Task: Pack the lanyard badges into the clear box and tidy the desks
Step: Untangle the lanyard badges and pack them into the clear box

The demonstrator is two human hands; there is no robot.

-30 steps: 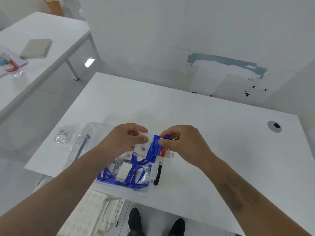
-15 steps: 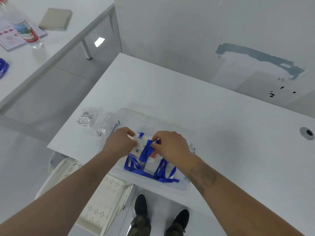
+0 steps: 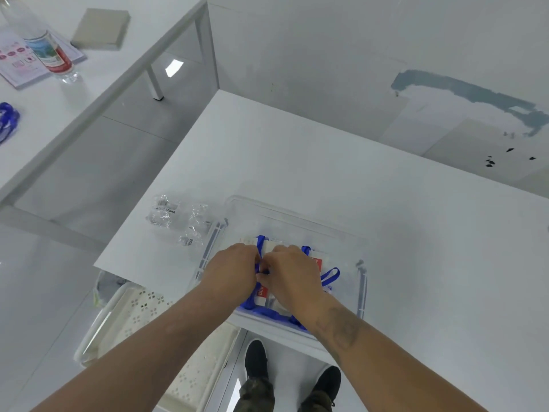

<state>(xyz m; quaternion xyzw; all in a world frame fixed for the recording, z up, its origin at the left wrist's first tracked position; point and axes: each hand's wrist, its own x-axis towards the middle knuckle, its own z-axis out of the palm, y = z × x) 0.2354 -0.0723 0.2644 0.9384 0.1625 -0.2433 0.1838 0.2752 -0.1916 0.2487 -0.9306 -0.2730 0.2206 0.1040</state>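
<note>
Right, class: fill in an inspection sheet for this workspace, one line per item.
Surface: white desk, a second white desk to the left.
Job's things: clear box at the near edge with blue lanyard badges inside; another blue lanyard on the left desk.
Clutter: crumpled plastic wrappers beside the box; bottle, leaflet, beige pad.
Grips: left hand and right hand pinch a lanyard in the box.
Cables: nothing seen.
Surroundings: perforated white chair, patched wall.
</note>
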